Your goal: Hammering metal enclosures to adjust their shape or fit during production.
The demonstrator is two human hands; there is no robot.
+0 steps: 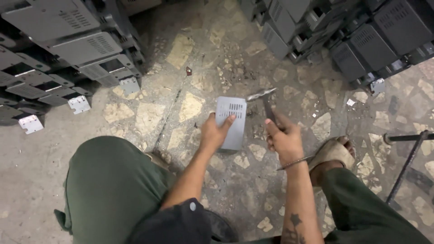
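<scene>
My left hand (216, 132) grips a flat grey metal cover plate (232, 122) with vent slots near its top, holding it by its left edge just above the stone floor. My right hand (284, 138) is closed around the handle of a hammer (263, 96), whose metal head points left and hovers at the plate's upper right corner. A thin metal bangle sits on my right wrist. My knees in green trousers frame the lower view, and my sandalled right foot (333, 152) rests on the floor to the right.
Stacks of grey metal casings (68, 49) fill the upper left; more dark casings (352, 36) pile up at the upper right. A black metal rod frame (407, 158) stands at the right edge. Small debris litters the patchy stone floor (190, 108).
</scene>
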